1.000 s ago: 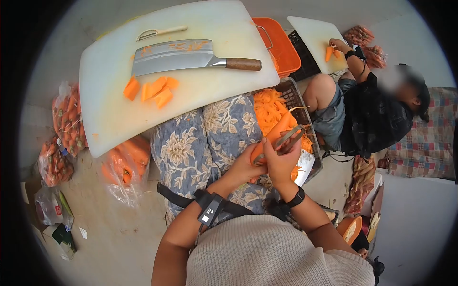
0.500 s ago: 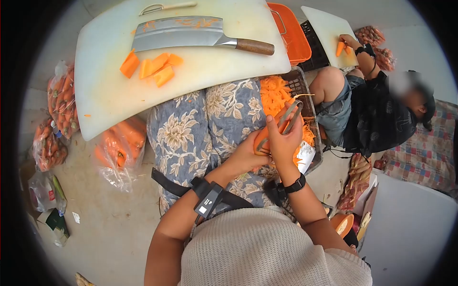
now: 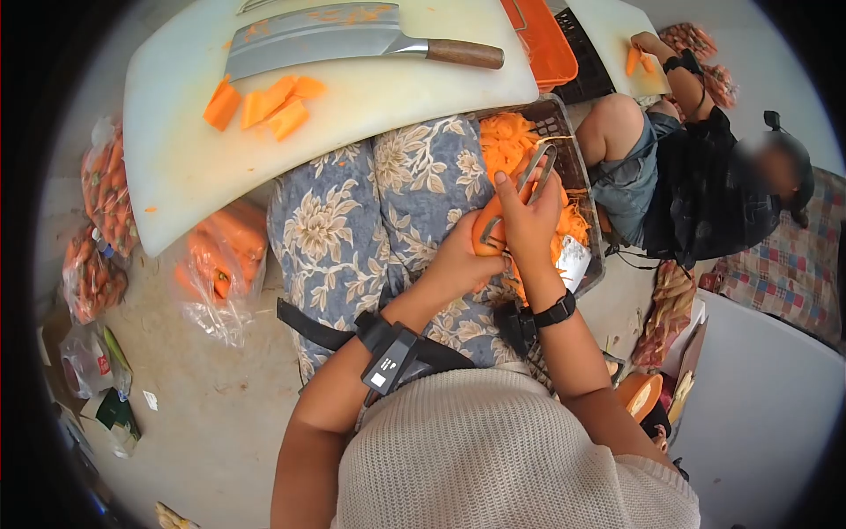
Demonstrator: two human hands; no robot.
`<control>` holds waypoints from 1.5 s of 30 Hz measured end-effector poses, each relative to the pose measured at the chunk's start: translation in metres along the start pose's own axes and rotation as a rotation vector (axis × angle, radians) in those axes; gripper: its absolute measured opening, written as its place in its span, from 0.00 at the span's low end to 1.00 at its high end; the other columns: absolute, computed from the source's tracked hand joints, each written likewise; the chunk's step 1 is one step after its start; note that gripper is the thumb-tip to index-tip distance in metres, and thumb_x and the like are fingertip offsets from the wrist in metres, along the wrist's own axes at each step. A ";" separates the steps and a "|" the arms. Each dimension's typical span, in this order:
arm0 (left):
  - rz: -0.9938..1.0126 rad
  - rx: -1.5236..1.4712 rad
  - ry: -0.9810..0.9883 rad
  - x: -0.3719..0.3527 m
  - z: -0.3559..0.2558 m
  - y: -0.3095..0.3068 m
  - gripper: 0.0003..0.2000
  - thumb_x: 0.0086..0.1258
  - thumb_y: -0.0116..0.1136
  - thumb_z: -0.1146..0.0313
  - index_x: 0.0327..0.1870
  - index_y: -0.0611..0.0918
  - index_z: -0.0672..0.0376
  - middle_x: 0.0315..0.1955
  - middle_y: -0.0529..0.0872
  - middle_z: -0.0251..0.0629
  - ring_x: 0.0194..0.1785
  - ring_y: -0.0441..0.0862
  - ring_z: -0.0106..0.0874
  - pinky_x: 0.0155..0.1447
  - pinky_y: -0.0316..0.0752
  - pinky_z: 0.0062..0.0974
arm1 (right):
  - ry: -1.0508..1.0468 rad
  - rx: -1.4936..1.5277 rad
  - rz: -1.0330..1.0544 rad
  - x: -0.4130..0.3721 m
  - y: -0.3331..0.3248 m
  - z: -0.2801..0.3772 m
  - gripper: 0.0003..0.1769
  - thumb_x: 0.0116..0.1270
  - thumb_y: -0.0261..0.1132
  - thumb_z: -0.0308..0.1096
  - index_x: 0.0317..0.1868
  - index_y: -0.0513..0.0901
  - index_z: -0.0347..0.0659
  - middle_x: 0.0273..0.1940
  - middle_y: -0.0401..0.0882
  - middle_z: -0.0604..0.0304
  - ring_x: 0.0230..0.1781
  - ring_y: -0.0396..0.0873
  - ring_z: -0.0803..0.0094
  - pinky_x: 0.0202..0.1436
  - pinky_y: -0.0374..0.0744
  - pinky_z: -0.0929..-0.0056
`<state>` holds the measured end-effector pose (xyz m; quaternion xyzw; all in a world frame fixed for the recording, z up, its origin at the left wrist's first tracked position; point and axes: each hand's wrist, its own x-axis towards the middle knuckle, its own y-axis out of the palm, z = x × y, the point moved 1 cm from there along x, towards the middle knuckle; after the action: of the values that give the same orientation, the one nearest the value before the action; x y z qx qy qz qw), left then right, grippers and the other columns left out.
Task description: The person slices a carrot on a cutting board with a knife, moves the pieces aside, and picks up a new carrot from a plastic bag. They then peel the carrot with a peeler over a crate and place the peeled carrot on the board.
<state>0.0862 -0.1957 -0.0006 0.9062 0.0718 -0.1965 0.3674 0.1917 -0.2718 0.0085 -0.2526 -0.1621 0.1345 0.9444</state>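
My left hand is wrapped round the lower end of a thick orange carrot above my lap. My right hand grips a metal peeler, its looped handle sticking up past the fingers and its head against the carrot. Both hands are close together beside a dark crate of orange peelings. On the white cutting board ahead lie a cleaver with a wooden handle and several cut carrot pieces.
Bags of carrots stand on the floor at left. An orange basin is beyond the crate. To the right sits another person, one hand at carrot pieces on a second cutting board. A white panel is at lower right.
The view has shifted slightly, moving the board up and left. Both hands still hold the carrot and peeler, with the peeler lower along the carrot's side.
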 end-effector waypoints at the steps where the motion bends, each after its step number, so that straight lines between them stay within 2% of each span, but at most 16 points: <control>1: 0.007 0.002 0.006 0.000 0.000 0.000 0.32 0.55 0.62 0.80 0.63 0.63 0.65 0.29 0.78 0.35 0.15 0.69 0.19 0.16 0.63 0.18 | -0.023 -0.020 -0.004 0.001 0.000 -0.001 0.23 0.61 0.71 0.34 0.53 0.73 0.33 0.43 0.72 0.61 0.45 0.71 0.76 0.52 0.72 0.74; 2: 0.012 0.004 0.013 0.000 0.000 0.001 0.32 0.57 0.62 0.80 0.64 0.62 0.64 0.30 0.78 0.34 0.15 0.68 0.17 0.16 0.62 0.15 | -0.023 -0.021 -0.006 0.002 0.000 -0.002 0.23 0.61 0.71 0.34 0.53 0.73 0.33 0.43 0.72 0.61 0.45 0.71 0.76 0.52 0.72 0.74; 4: 0.020 -0.004 0.017 0.001 0.001 0.000 0.32 0.57 0.63 0.80 0.63 0.62 0.64 0.29 0.78 0.34 0.15 0.68 0.17 0.16 0.62 0.15 | 0.052 -0.024 -0.004 0.002 0.000 -0.004 0.18 0.60 0.71 0.33 0.44 0.74 0.36 0.39 0.71 0.64 0.40 0.70 0.78 0.47 0.71 0.77; 7: 0.023 -0.011 0.014 0.000 0.000 0.000 0.31 0.57 0.62 0.80 0.62 0.63 0.64 0.29 0.79 0.34 0.15 0.68 0.17 0.16 0.61 0.15 | -0.012 -0.014 -0.033 0.004 0.002 -0.005 0.16 0.59 0.71 0.32 0.40 0.73 0.37 0.37 0.71 0.65 0.38 0.70 0.79 0.45 0.71 0.77; 10: 0.021 -0.008 0.007 -0.001 -0.002 0.001 0.30 0.57 0.62 0.80 0.62 0.63 0.64 0.29 0.79 0.34 0.14 0.68 0.17 0.16 0.61 0.15 | -0.096 -0.080 -0.059 0.006 0.003 -0.009 0.18 0.58 0.72 0.32 0.43 0.74 0.36 0.37 0.71 0.65 0.37 0.70 0.79 0.45 0.71 0.78; 14: 0.001 -0.017 0.009 -0.002 -0.001 0.002 0.30 0.57 0.62 0.80 0.61 0.64 0.63 0.31 0.79 0.35 0.14 0.67 0.17 0.17 0.60 0.16 | -0.059 -0.065 -0.042 0.009 0.003 -0.011 0.21 0.57 0.73 0.33 0.47 0.75 0.33 0.38 0.72 0.64 0.37 0.71 0.78 0.44 0.72 0.77; 16: -0.002 -0.016 0.004 -0.002 0.000 0.002 0.30 0.57 0.62 0.80 0.61 0.64 0.63 0.32 0.79 0.35 0.14 0.67 0.17 0.17 0.60 0.16 | -0.106 -0.100 -0.058 0.009 0.004 -0.012 0.24 0.57 0.73 0.34 0.50 0.75 0.31 0.38 0.72 0.62 0.37 0.71 0.76 0.43 0.72 0.76; 21: 0.001 -0.022 -0.014 -0.003 -0.003 0.002 0.30 0.57 0.61 0.80 0.62 0.64 0.62 0.33 0.78 0.35 0.14 0.67 0.17 0.16 0.60 0.16 | -0.034 -0.081 -0.043 0.010 0.004 -0.007 0.24 0.57 0.73 0.35 0.49 0.75 0.31 0.37 0.73 0.62 0.37 0.72 0.76 0.42 0.73 0.75; 23: 0.008 -0.038 0.060 -0.003 -0.003 0.002 0.25 0.55 0.62 0.79 0.54 0.66 0.66 0.25 0.74 0.34 0.13 0.69 0.20 0.14 0.62 0.20 | -0.037 -0.088 -0.045 0.011 0.004 -0.007 0.24 0.57 0.73 0.36 0.49 0.75 0.31 0.37 0.73 0.62 0.37 0.71 0.76 0.41 0.73 0.75; 27: 0.005 -0.048 0.066 -0.001 0.001 0.002 0.24 0.55 0.62 0.79 0.53 0.67 0.66 0.24 0.74 0.33 0.13 0.69 0.19 0.14 0.62 0.19 | -0.060 -0.104 -0.042 0.014 0.004 -0.012 0.24 0.57 0.74 0.36 0.48 0.76 0.30 0.36 0.72 0.63 0.34 0.70 0.79 0.38 0.72 0.77; 34: 0.004 -0.042 0.049 -0.001 0.003 0.001 0.27 0.55 0.62 0.79 0.56 0.65 0.64 0.25 0.74 0.33 0.13 0.68 0.19 0.14 0.61 0.20 | -0.046 -0.033 -0.045 0.018 0.006 -0.020 0.24 0.56 0.74 0.35 0.48 0.76 0.30 0.32 0.72 0.67 0.29 0.69 0.82 0.33 0.71 0.80; 39: -0.018 -0.043 0.026 -0.003 0.003 0.001 0.28 0.55 0.62 0.79 0.58 0.64 0.64 0.25 0.74 0.33 0.13 0.68 0.20 0.15 0.61 0.20 | -0.019 -0.037 -0.043 0.020 0.006 -0.019 0.22 0.56 0.74 0.34 0.45 0.77 0.31 0.30 0.72 0.68 0.28 0.68 0.83 0.31 0.71 0.81; 41: -0.001 -0.036 0.018 -0.004 0.002 0.002 0.29 0.58 0.61 0.81 0.61 0.64 0.62 0.29 0.75 0.33 0.13 0.67 0.18 0.16 0.59 0.18 | -0.022 -0.047 -0.045 0.022 0.006 -0.021 0.21 0.56 0.74 0.34 0.44 0.77 0.32 0.30 0.72 0.68 0.28 0.68 0.83 0.31 0.70 0.81; 45: 0.002 -0.023 0.007 -0.005 0.000 0.003 0.29 0.58 0.60 0.81 0.62 0.64 0.62 0.28 0.75 0.33 0.13 0.67 0.18 0.16 0.59 0.18 | 0.011 0.013 -0.051 0.025 0.007 -0.022 0.20 0.55 0.75 0.35 0.42 0.77 0.33 0.29 0.72 0.68 0.27 0.68 0.83 0.30 0.70 0.81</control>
<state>0.0820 -0.1976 0.0036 0.9028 0.0743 -0.1922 0.3776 0.2219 -0.2675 -0.0073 -0.2428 -0.1622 0.1100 0.9501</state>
